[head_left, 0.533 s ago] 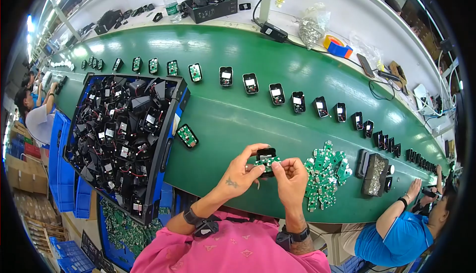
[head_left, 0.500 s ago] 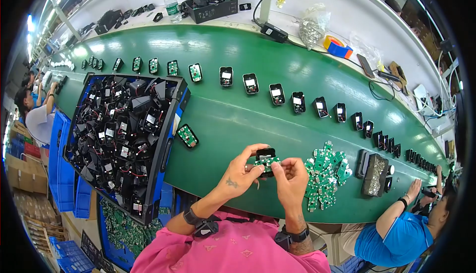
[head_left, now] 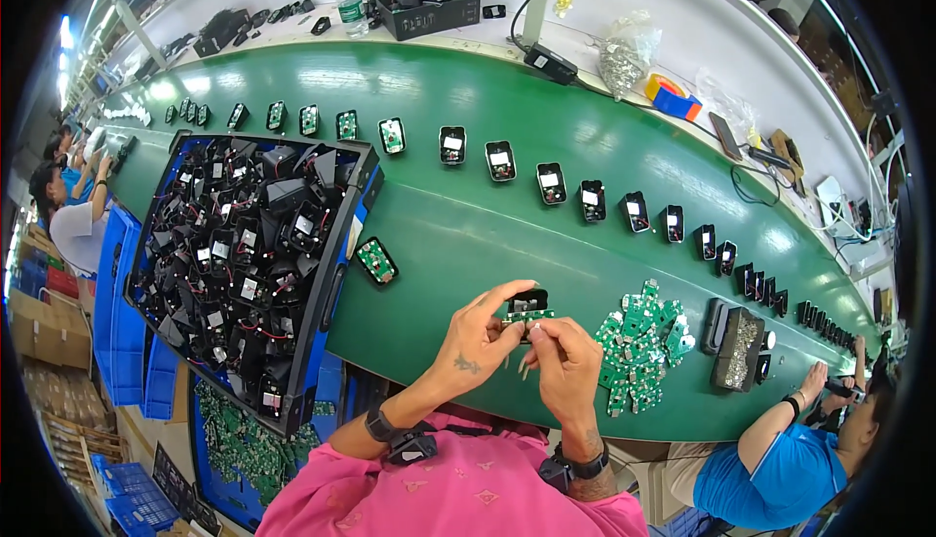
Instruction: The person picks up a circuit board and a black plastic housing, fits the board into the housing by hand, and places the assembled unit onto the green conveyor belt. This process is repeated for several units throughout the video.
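Note:
In front of my chest, my left hand (head_left: pixel 478 338) is wrapped round a small black plastic housing (head_left: pixel 527 298), thumb at its near side. A green circuit board (head_left: pixel 517 318) sits at the housing's near edge, seen nearly edge-on. My right hand (head_left: pixel 563 358) pinches with thumb and forefinger at the board's near side; its fingertips partly hide what they grip. Just right of my hands lies a loose pile of green circuit boards (head_left: pixel 639 352). To the left, one black housing with a board in it (head_left: pixel 376 261) lies on the green bench (head_left: pixel 439 235).
A large tray (head_left: pixel 366 181) heaped with black housings stands left, above a blue bin of boards (head_left: pixel 239 439). A row of housings (head_left: pixel 550 184) crosses the bench. Metal parts fill a dark box (head_left: pixel 738 350) at right. A co-worker in blue (head_left: pixel 775 474) sits there.
My right thumb and fingers have shifted to a pinch at the board's near side. The board has tipped from showing its face to nearly edge-on. The whole view has shifted slightly.

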`<state>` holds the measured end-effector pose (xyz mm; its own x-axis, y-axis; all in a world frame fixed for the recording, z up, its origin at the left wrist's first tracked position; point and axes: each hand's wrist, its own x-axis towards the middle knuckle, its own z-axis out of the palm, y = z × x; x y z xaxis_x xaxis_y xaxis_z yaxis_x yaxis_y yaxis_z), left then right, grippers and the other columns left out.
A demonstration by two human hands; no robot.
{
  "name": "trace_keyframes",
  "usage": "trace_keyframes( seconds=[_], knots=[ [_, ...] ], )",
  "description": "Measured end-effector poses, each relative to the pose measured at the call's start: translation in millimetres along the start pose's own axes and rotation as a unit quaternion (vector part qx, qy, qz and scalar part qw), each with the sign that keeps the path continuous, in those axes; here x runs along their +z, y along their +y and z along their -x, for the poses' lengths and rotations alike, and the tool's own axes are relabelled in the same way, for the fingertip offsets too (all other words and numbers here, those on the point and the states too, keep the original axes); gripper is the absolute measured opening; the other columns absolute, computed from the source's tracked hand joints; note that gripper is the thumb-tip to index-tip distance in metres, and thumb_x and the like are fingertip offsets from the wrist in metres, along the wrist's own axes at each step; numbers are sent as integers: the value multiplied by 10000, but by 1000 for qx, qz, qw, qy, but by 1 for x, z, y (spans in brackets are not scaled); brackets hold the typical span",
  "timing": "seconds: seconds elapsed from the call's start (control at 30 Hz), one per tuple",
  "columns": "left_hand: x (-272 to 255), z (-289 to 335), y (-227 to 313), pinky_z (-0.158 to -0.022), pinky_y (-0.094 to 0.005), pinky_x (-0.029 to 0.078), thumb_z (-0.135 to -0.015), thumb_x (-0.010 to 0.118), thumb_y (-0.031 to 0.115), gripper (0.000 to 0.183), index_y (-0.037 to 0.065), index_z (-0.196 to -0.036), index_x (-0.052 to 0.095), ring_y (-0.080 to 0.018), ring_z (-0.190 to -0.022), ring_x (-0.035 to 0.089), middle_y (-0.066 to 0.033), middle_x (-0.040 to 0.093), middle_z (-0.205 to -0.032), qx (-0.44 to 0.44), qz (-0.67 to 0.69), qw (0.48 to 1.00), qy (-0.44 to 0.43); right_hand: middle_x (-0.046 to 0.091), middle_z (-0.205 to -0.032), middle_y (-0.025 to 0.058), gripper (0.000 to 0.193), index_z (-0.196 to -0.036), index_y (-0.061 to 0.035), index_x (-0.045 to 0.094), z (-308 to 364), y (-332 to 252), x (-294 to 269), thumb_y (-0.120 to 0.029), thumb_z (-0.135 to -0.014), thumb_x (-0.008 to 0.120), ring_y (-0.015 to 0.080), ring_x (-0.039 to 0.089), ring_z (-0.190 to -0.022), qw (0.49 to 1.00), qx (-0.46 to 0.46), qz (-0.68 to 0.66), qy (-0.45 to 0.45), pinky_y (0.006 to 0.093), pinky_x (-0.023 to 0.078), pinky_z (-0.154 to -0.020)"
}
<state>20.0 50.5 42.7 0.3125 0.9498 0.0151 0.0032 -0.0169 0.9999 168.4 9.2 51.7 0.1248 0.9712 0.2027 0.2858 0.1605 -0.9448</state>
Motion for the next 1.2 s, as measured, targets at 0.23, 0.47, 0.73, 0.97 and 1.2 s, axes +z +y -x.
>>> trace_keyframes(
  seconds=[0.23,0.47,0.73,0.97,1.2],
  knots=[
    [-1,7,21,-600,-270,520,-847,631,-28,532,66,-1363,543,-150,-718,626,-123,620,-1153,75,-114,989,59,628,-773,151,52,-898,4,646,-7,-21,-16,-20,-865,678,334,612,-653,981,-74,168,-63,403,468,-570],
    [-6,13,27,-597,-268,534,-810,670,-29,569,86,-1358,573,-149,-731,639,-110,673,-1083,99,-148,984,32,634,-760,148,50,-859,5,654,-18,-35,-31,-43,-852,668,327,631,-664,975,-31,159,-150,401,484,-592],
    [-6,16,24,-624,-285,554,-796,682,-26,580,112,-1351,587,-182,-737,665,-125,687,-1103,144,-199,969,31,622,-699,136,94,-806,27,661,-20,-31,-32,-64,-819,682,280,602,-580,972,-54,155,-171,364,443,-525],
    [-7,16,21,-663,-365,580,-736,713,-15,621,145,-1327,611,-324,-766,682,-147,680,-1102,246,-312,917,46,609,-638,128,107,-822,38,682,-26,-34,-32,-69,-815,688,190,534,-506,970,19,126,-205,331,407,-494],
    [2,15,13,-676,-360,585,-733,722,5,595,114,-1309,621,-313,-786,696,-152,683,-1103,266,-332,902,71,606,-638,187,144,-802,32,671,-18,-27,-22,-103,-844,645,284,584,-519,974,76,154,-145,375,443,-516]
  ],
)
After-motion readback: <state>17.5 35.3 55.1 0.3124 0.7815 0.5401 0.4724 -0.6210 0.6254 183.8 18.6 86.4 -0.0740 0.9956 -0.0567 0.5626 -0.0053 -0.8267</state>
